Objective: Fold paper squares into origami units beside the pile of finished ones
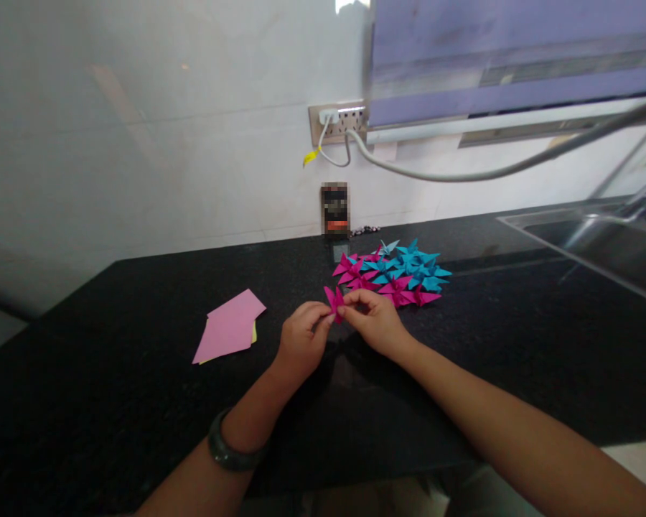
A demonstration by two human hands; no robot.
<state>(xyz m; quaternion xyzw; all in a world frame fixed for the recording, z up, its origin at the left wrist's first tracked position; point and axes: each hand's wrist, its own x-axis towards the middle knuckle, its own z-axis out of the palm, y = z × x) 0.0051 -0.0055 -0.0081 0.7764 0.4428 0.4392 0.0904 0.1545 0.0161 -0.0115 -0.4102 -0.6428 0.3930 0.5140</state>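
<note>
Left hand (304, 336) and right hand (377, 323) both pinch one magenta paper bird (334, 301) between fingertips; finished birds (412, 260) lie beyond, pink paper (231, 327) at left.

Black glossy surface (123, 424) before me. On my left, pink paper (231, 327) lying over yellow paper (255, 332). Ahead and right, I see magenta folded figures (397, 286) clustered with blue folded figures (417, 258).

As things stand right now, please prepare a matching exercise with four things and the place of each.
1. Leftmost magenta figure
2. Light pink paper
3. Blue folded figures
4. White plug

A. in the wall outlet
B. held by left hand and right hand
C. on the counter, left of the hands
D. grouped beyond the right hand

Pairs: 1-B; 2-C; 3-D; 4-A
</note>
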